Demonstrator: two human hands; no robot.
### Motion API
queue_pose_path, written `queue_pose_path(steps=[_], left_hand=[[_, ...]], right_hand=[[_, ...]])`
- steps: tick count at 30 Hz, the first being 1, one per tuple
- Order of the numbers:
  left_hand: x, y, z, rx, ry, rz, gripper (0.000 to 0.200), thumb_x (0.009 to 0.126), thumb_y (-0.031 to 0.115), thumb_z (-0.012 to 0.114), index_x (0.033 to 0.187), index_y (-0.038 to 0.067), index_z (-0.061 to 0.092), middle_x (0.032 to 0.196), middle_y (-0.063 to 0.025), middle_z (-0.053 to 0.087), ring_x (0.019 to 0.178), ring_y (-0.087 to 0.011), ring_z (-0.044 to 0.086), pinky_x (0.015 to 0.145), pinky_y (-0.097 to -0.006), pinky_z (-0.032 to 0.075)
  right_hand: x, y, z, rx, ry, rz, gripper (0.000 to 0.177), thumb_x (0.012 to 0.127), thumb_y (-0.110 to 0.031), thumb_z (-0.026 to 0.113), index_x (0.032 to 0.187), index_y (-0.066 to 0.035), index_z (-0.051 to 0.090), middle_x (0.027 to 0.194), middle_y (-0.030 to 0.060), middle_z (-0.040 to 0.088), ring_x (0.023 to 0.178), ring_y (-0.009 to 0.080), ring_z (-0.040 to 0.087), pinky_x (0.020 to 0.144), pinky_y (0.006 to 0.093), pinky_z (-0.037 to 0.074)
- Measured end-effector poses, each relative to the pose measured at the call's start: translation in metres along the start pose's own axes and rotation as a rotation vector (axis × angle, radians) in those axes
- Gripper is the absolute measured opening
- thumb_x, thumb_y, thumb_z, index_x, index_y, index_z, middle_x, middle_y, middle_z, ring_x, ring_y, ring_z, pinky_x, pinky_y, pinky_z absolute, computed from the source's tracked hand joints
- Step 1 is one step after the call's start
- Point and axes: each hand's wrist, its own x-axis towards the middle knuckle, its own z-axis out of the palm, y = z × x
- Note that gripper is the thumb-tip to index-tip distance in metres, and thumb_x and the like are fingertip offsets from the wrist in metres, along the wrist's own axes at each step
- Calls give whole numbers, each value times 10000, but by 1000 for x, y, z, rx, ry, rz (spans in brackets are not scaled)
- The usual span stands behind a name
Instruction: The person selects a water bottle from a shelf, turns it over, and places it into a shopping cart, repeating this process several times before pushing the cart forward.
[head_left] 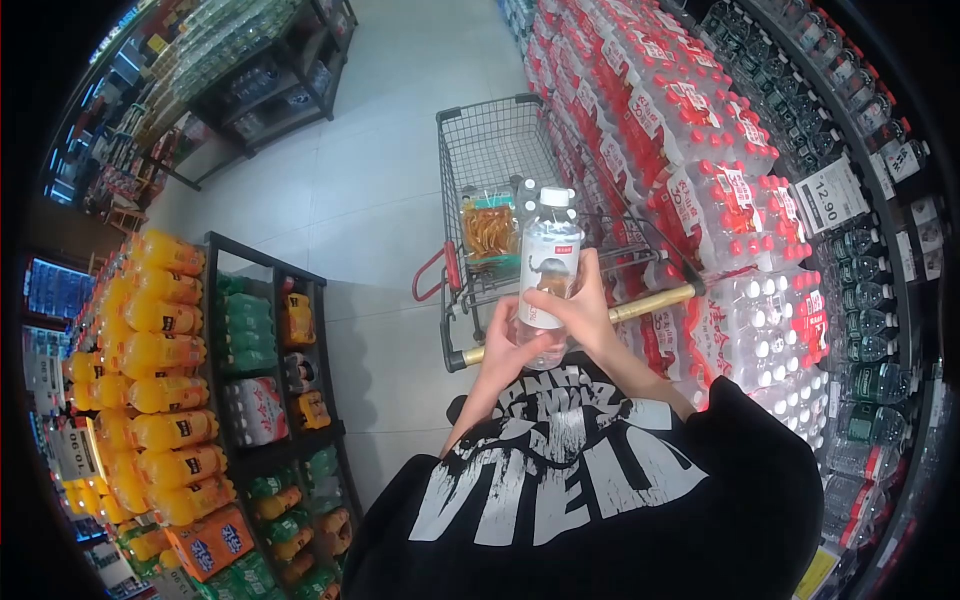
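Observation:
A clear water bottle [549, 262] with a white cap and a white picture label is held upright in front of my chest. My left hand [510, 338] wraps round its lower left side. My right hand [582, 308] grips it from the right, the thumb lying across the label. Just beyond the bottle stands a wire shopping cart [487, 135] with a yellow handle bar [655, 303]. Inside the cart lies a clear pack of orange-brown food [489, 228], and other clear bottles with white caps show partly behind the held one.
Stacked red-wrapped bottle packs [690, 130] line the right side, with a 12.90 price sign [831, 196] by the shelves. A rack of orange drink bottles [170, 393] stands at left, beside a black shelf unit [262, 365]. Pale floor tiles [385, 190] run ahead along the aisle.

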Motion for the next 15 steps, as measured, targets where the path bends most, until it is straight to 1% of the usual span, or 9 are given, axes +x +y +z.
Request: queue_pose_path(steps=[1,3,4,5,7,9,11,13,15], left_hand=[[4,0,-2,23,-6,39,604,757,175,732,1201,1,362,1078,-124,545,1000,-196,579,854,-323,483],[2,11,-1,-126,-11,-56,604,774,237,713,1210,-3,369,1034,-127,564,942,-209,602,797,-321,507],[1,16,0,-281,-5,-138,613,792,299,694,1218,-7,375,990,-131,583,884,-222,625,739,-319,531],[1,18,-4,-279,-13,-145,613,792,299,694,1218,-7,375,990,-131,583,884,-222,625,739,-319,531],[-2,23,-16,-483,-106,-554,878,720,573,670,1303,8,334,1024,-167,570,762,-266,633,628,-369,556],[-8,2,-24,-713,-223,-447,860,708,640,626,1229,-1,385,962,-167,551,677,-276,617,513,-333,544],[-14,7,-9,-1214,-446,-455,811,714,672,587,1100,-23,430,874,-138,512,577,-256,585,399,-303,499],[-9,15,-1,-1147,-562,-396,740,727,626,610,1010,-33,422,814,-115,468,493,-229,551,340,-288,463],[-11,14,1,-1333,-862,-416,841,689,668,624,1039,-59,386,871,-99,415,461,-217,485,347,-301,449]], right_hand=[[6,8,-8,5,10,0,583,680,-132,796,1043,-22,353,995,112,526,947,154,538,797,306,459],[11,20,-28,119,-278,-138,521,765,-174,734,1083,-28,348,1020,102,526,965,142,531,830,289,437],[9,20,-37,189,-277,-68,364,870,-204,616,1102,-31,396,1039,95,532,966,131,529,848,272,417],[9,21,-40,190,-268,-70,364,870,-204,616,1102,-31,396,1039,95,532,966,131,529,848,272,417],[7,24,-44,385,-83,160,261,928,-222,519,1087,-24,457,1016,92,548,957,138,540,836,278,425],[1,36,-47,301,-6,156,225,948,-215,482,1027,-9,528,892,82,586,920,147,566,846,279,424],[-2,64,-62,212,-7,280,265,949,-239,480,997,9,558,773,76,600,889,163,595,890,280,407],[-2,65,-65,299,-155,246,286,943,-249,490,975,19,585,723,88,605,884,160,606,927,266,379],[-10,48,-47,408,19,365,248,937,-211,503,989,18,584,622,59,570,828,170,628,920,264,392]])
